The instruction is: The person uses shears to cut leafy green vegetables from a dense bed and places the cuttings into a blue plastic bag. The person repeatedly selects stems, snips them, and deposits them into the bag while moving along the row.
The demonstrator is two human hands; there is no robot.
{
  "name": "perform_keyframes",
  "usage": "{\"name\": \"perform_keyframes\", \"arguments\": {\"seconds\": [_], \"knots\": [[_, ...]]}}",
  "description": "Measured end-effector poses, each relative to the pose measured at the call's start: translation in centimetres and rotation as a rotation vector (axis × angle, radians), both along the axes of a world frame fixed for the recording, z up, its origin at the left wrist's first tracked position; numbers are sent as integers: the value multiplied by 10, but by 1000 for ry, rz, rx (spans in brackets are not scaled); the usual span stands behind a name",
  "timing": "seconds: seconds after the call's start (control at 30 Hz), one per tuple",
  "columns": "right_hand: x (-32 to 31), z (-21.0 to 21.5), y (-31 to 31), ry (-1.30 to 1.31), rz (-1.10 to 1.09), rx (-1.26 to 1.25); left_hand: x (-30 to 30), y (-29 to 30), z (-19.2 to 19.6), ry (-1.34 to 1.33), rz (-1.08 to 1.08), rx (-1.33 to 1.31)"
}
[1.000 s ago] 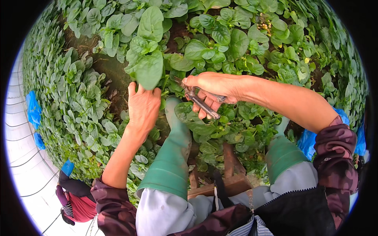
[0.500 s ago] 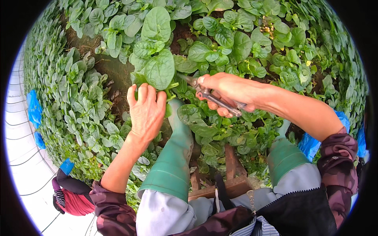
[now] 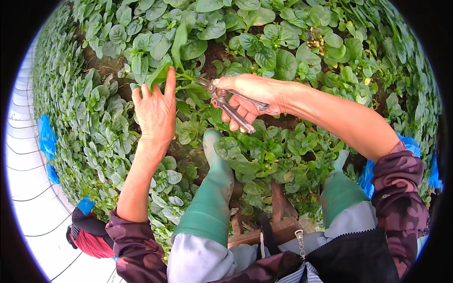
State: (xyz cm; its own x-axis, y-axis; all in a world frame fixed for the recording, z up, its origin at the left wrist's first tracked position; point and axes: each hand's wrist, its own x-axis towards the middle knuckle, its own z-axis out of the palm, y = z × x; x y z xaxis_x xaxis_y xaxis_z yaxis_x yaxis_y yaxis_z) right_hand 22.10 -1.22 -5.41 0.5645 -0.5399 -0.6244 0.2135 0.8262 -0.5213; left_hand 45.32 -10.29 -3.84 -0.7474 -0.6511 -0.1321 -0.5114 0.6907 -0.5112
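My right hand (image 3: 252, 96) grips a pair of pruning shears (image 3: 226, 106) with bare metal handles and a coil spring. Their blades point left, close to a pale green stem (image 3: 186, 77). Opposite them, my left hand (image 3: 155, 113) is among the broad leaves, with its index finger stretched along the stem and the other fingers curled at a leafy green shoot (image 3: 158, 75). The thumb is hidden beneath the hand. A long leaf (image 3: 179, 45), seen edge-on, rises just above the fingertips.
Dense leafy plants (image 3: 104, 137) surround me, with bare soil (image 3: 106, 63) in gaps. My green boots (image 3: 207, 193) straddle plants before a wooden stool (image 3: 281, 231). Blue plastic bags (image 3: 46, 137) lie at left, another blue bag (image 3: 365, 179) at right. A person in red (image 3: 96, 240) bends at lower left.
Both hands have moved left and slightly up. My left index finger has straightened, and the large leaf that faced me has turned edge-on. The shears remain in my right hand.
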Motion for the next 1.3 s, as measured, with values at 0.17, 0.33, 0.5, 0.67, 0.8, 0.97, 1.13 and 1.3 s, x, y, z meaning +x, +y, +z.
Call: {"name": "perform_keyframes", "arguments": {"seconds": [0.17,0.33,0.5,0.67,0.8,0.97,1.13,1.3], "knots": [[-2,9,1,-19,33,32,11,3,-2,41,-1,38],[8,-2,-7,-44,-26,93,8,8,-3,111,-92,-18],[8,2,-7,2,-37,36,17,9,-1,101,65,91],[-13,28,11,135,-59,-13,53,40,16,411,233,207],[-9,41,7,123,9,-18,79,76,25,511,347,228],[20,19,-18,255,152,-91,82,80,9,411,235,267],[32,28,-33,431,275,-190,54,55,7,414,118,159],[38,28,-44,470,358,-222,43,36,3,388,69,157]]}}
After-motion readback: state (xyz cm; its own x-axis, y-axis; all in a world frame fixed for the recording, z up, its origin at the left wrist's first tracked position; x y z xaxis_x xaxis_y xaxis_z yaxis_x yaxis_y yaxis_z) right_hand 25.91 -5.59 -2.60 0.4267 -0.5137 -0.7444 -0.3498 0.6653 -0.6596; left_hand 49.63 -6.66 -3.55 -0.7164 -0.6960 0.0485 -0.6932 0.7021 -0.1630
